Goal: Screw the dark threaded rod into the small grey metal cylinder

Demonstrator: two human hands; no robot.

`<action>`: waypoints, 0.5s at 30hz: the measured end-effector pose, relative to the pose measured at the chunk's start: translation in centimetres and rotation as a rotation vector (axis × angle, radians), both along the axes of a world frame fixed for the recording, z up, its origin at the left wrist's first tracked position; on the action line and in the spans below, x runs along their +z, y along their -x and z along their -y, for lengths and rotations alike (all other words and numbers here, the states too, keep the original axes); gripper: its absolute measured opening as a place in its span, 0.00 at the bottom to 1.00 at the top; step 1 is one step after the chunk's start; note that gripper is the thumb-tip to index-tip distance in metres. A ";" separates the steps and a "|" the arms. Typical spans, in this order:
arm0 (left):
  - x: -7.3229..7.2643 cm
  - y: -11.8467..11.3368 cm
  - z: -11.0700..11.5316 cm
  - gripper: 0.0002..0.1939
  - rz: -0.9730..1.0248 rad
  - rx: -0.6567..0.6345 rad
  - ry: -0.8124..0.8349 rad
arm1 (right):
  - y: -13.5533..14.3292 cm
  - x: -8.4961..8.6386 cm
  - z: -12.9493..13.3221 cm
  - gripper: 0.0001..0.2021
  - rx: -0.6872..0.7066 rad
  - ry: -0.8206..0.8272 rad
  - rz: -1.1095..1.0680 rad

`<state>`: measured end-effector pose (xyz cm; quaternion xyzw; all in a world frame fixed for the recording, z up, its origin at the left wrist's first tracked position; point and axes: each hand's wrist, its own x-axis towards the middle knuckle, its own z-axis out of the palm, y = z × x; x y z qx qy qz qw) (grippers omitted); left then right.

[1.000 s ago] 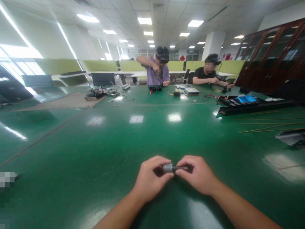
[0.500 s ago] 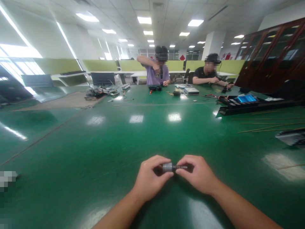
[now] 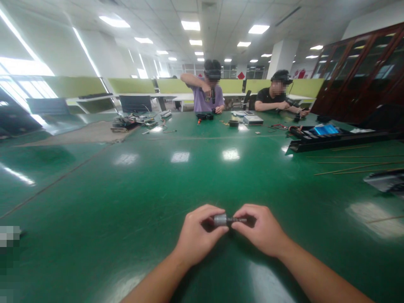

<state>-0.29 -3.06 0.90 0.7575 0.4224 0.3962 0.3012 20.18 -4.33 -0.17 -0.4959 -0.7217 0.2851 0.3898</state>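
Near the body, toward six o'clock, the left hand (image 3: 195, 235) pinches a short grey metallic cylinder (image 3: 220, 219) between thumb and forefinger; the right hand (image 3: 265, 231) pinches a slim dark ridged shaft (image 3: 241, 220) beside it, wrists angled inward. The level, two-handed hold seems to need steadiness. Beyond on the glossy green table (image 3: 151, 181), thin brass-coloured rods (image 3: 362, 163) lie near three o'clock; a purple-shirted person (image 3: 199, 100) is at twelve.

Cylinder (image 3: 220, 219): short, grey, dull metallic finish; lies on its side, pinched between thumb and fingers of the left hand (image 3: 196, 236). Rod (image 3: 239, 219): slim, dark, ridged surface; level, in line with the cylinder, held at the fingertips of the right hand (image 3: 265, 234). Whether the two parts are joined cannot be determined.
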 end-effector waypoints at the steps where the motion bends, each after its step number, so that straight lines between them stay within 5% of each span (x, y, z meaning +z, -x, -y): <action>1: 0.0 0.0 0.0 0.10 0.002 -0.001 -0.002 | 0.0 0.0 0.0 0.01 -0.001 -0.003 0.001; 15: -0.3 0.1 -0.1 0.11 0.017 0.001 -0.002 | -0.1 0.0 0.0 0.01 -0.014 0.007 0.017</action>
